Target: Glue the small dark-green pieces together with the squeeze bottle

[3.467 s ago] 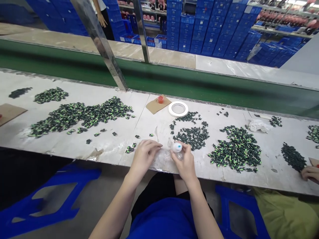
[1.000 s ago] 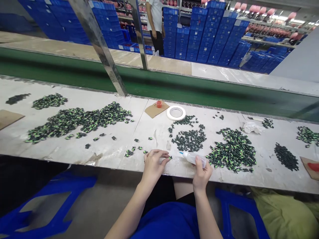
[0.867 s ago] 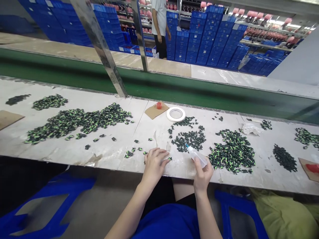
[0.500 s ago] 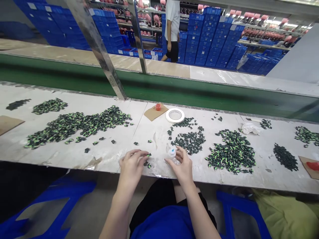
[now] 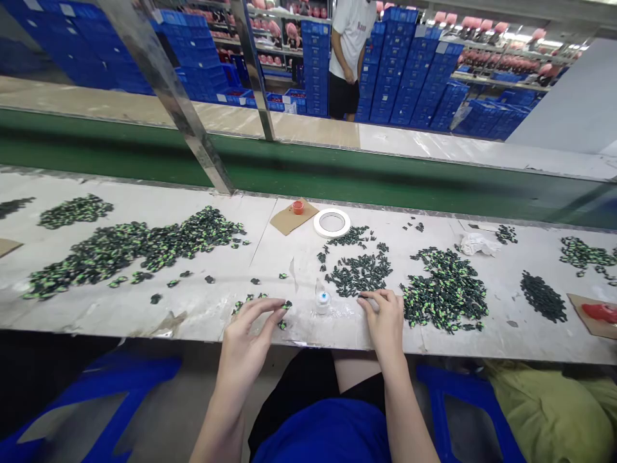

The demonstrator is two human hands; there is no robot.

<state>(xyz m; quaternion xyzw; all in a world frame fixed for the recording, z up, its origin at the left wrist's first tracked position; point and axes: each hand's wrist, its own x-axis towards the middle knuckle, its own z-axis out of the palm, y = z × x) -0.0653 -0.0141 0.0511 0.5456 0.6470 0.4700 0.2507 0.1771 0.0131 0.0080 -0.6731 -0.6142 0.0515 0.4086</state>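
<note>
My left hand (image 5: 250,331) is closed in a pinch, holding a small black-and-green piece (image 5: 287,305) between thumb and fingertips. Similar pieces lie beside and under its fingers. A small white bottle with a blue tip (image 5: 322,301) stands upright on the table between my hands, touched by neither. My right hand (image 5: 387,321) pinches at the near edge of a loose pile of small black pieces (image 5: 360,272); a dark bit shows between its thumb and finger. To its right spreads a heap of black-and-green pieces (image 5: 446,289).
A roll of white tape (image 5: 332,223) lies behind the black pile. Left of it, a red cup (image 5: 297,207) sits on cardboard (image 5: 285,222). A long heap of black-and-green pieces (image 5: 130,247) covers the left. A person (image 5: 348,58) stands beyond the green strip (image 5: 299,170).
My right hand has let go of the white bottle, leaving it standing, and moved right to the black pile. My left hand now lifts a black-and-green piece into view. The view has shifted slightly.
</note>
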